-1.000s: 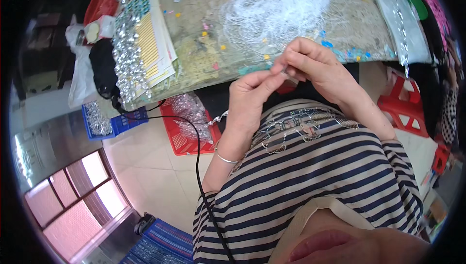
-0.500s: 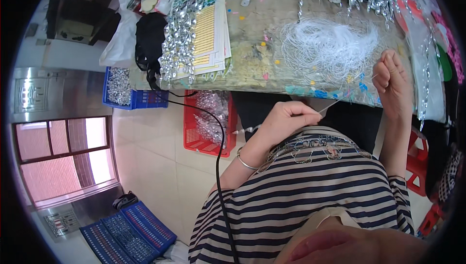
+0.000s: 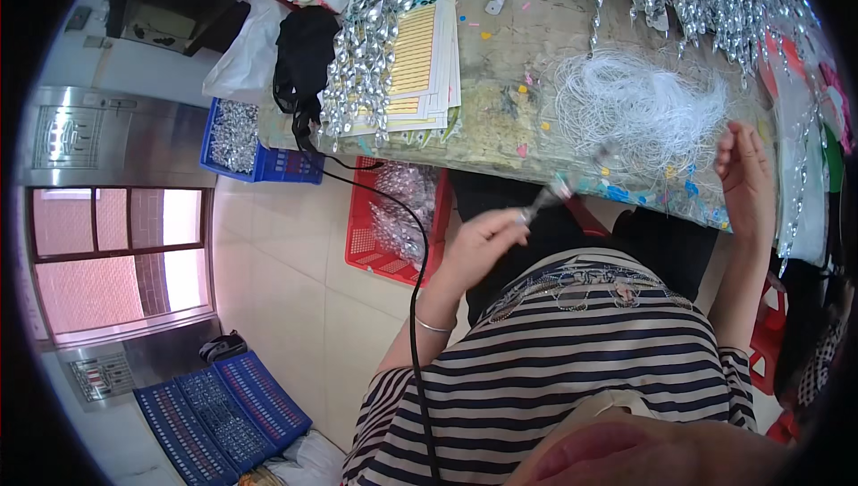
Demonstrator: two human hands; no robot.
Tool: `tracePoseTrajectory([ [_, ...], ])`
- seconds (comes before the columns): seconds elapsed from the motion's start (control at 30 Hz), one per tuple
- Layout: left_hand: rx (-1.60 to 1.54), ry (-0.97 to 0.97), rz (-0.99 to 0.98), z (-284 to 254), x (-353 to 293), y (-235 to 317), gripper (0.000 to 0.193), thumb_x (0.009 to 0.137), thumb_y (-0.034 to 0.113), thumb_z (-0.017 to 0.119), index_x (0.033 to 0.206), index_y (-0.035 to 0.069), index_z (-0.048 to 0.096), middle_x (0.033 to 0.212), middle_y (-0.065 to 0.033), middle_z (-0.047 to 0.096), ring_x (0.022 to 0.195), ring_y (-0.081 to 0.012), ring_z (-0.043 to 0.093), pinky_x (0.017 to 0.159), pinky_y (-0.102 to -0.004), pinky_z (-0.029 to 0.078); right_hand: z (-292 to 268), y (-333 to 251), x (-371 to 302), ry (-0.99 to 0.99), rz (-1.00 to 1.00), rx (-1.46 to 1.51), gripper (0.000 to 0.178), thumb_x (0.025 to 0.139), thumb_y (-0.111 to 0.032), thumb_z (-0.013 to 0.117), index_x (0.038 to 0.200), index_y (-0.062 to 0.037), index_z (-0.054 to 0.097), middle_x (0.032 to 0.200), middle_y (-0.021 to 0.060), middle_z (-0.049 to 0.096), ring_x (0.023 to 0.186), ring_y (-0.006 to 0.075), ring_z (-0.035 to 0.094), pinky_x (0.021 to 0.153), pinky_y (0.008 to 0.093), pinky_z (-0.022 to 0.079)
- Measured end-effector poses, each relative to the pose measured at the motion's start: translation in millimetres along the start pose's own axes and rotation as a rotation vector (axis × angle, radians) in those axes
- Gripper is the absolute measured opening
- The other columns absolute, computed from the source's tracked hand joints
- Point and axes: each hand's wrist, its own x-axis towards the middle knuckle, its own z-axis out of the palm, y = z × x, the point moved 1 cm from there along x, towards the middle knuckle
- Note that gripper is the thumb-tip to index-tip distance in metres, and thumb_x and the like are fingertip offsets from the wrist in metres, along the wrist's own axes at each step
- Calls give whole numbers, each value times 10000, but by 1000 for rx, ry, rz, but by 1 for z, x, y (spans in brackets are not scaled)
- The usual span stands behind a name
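My left hand (image 3: 483, 249), above my lap, is closed on one end of a twisted silver foil strand (image 3: 543, 201). The strand slants up to the right towards the table edge, and its far part is smeared by motion. My right hand (image 3: 749, 178) is raised at the table's right front edge, its fingers loosely curved and apart. No thing shows between them. Beside it, a loose tangle of white thread (image 3: 639, 106) lies on the worn table (image 3: 500, 120).
Silver strands (image 3: 706, 4) heap at the table's far right. More strands (image 3: 365, 66) lie on paper sheets (image 3: 442, 84) beside a black bag (image 3: 304, 53). A red basket (image 3: 362, 258) and blue basket (image 3: 268, 164) hold silver pieces. A black cable (image 3: 418, 307) hangs across my left side.
My left hand has moved left and down from my waist, bringing the silver strand up. The line between my hands no longer shows. My right hand's fingers have loosened from a pinch.
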Motion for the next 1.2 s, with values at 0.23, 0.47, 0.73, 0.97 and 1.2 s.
tracePoseTrajectory([
  [0.23,632,715,327,-117,55,27,235,924,152,524,1045,-25,618,773,-48,598,672,-119,499,617,-280,394,20,26,-18,-74,204,-93,296,985,-242,457,1175,-25,522,1035,58,610,865,97,568,765,236,451],
  [0.47,1234,836,258,-199,140,58,160,885,94,498,934,-56,523,801,-234,603,782,-410,586,677,-475,441,34,32,-23,-90,265,-190,236,958,-205,513,1088,-16,571,961,60,638,843,103,579,784,254,463],
  [0.73,1228,829,522,-168,142,40,374,879,45,499,1220,-107,478,1213,-314,498,1123,-452,471,964,-467,367,65,32,30,-274,180,-592,280,961,-215,493,1110,9,572,961,60,640,862,118,592,788,259,470],
  [0.97,874,791,600,-67,100,51,310,891,49,523,1173,-75,556,1211,-224,555,1132,-338,521,994,-399,377,100,94,160,-65,-190,-1284,480,869,-224,594,1252,23,441,1174,264,535,1067,403,527,878,459,447],
  [1.2,754,591,618,-7,62,34,253,865,-9,561,1112,-31,612,1052,-160,623,961,-275,600,839,-333,492,104,110,221,-68,-86,-1277,489,832,-181,592,1227,49,420,1012,275,587,976,414,574,831,440,467],
])
